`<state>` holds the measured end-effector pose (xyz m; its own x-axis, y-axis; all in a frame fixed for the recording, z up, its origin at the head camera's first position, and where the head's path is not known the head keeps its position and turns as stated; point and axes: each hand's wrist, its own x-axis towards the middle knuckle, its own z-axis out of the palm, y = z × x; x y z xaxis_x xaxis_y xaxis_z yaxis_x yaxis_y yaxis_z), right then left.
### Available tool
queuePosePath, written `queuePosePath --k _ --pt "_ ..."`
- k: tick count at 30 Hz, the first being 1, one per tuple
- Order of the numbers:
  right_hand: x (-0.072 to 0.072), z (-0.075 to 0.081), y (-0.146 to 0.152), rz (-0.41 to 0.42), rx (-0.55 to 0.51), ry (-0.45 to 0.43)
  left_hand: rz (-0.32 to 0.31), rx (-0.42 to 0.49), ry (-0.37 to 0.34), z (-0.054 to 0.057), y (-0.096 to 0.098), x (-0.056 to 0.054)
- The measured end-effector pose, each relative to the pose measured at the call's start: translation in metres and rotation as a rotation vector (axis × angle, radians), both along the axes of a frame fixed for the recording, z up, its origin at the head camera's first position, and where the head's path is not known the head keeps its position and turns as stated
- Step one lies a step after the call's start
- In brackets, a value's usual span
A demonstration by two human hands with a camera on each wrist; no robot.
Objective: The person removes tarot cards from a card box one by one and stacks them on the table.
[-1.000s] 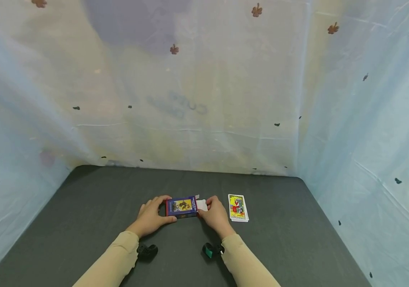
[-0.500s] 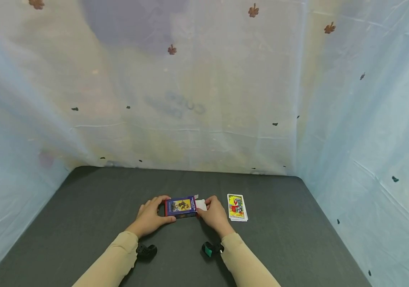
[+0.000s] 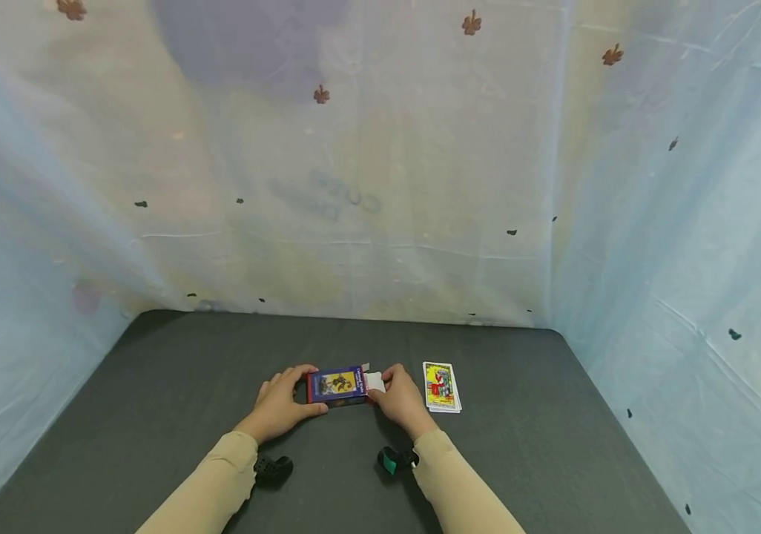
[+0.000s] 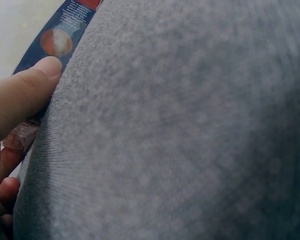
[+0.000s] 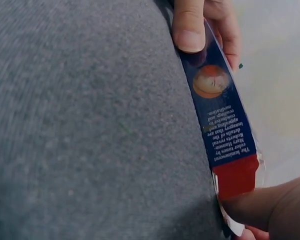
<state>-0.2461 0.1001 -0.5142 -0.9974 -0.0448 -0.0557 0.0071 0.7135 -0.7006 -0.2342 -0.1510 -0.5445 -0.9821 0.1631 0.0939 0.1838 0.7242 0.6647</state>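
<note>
A blue and red card box (image 3: pixel 337 383) lies on the dark table, its picture face up and its right end open. My left hand (image 3: pixel 279 404) grips the box's left end between thumb and fingers. At the open end my right hand (image 3: pixel 403 400) pinches the white flap (image 3: pixel 374 381). In the right wrist view my right thumb (image 5: pixel 265 205) presses on the red side flap (image 5: pixel 236 177); what lies inside the box is hidden. The left wrist view shows my left thumb (image 4: pixel 27 95) against the box's printed side (image 4: pixel 65 32). A stack of picture cards (image 3: pixel 442 386) lies right of my right hand.
The grey-black table (image 3: pixel 541 460) ends at the back against a pale plastic curtain (image 3: pixel 380 163) with small leaf-shaped marks. More curtain hangs at the left and right. Black wrist devices (image 3: pixel 274 470) sit under both forearms.
Almost nothing differs. Both hands keep their places on the box, and the stack of cards stays where it was. The head view has shifted very slightly.
</note>
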Motion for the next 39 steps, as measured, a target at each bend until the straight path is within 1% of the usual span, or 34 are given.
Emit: queuePosePath --k 4,10,16,22,28,31,39 --pt "0.0 -0.001 0.002 0.014 -0.015 0.004 0.001 -0.008 0.0 0.0 0.0 0.0" --pt "0.001 -0.002 0.003 0.022 -0.021 0.037 0.004 -0.015 -0.004 0.003 0.002 0.001" --pt "0.001 -0.001 0.0 0.026 0.033 0.034 0.004 -0.019 -0.009 0.005 0.002 0.002" --pt "0.001 0.002 -0.004 0.013 0.093 0.039 0.001 -0.028 -0.013 0.004 0.001 0.002" --pt "0.002 0.004 -0.007 0.026 0.082 0.023 0.006 -0.022 -0.008 0.004 0.002 0.001" --pt "0.004 0.004 -0.007 0.018 0.085 0.023 0.005 -0.027 -0.002 0.002 0.002 0.0" --pt "0.006 0.003 -0.005 0.002 0.086 0.054 0.009 -0.032 0.006 0.0 0.002 -0.001"
